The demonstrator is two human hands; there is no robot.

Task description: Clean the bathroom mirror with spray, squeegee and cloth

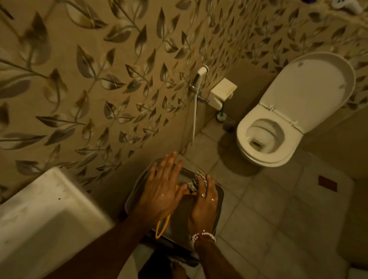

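A grey tray [217, 203] rests low in front of me beside the sink. My left hand [161, 188] hovers flat over its left half with fingers spread, holding nothing. My right hand [203, 203] reaches into the tray, its fingers curled on a patterned cloth [196, 179] at the tray's far side. An orange-handled tool [162, 226], probably the squeegee, lies in the tray, mostly hidden under my hands. No mirror or spray bottle is in sight.
A white sink [34, 214] fills the lower left. A leaf-patterned tiled wall rises behind. An open toilet [287, 124] stands at the right, with a bidet sprayer [201, 75], a white wall box [222, 92] and a toilet brush [220, 117] beside it. The floor is tiled.
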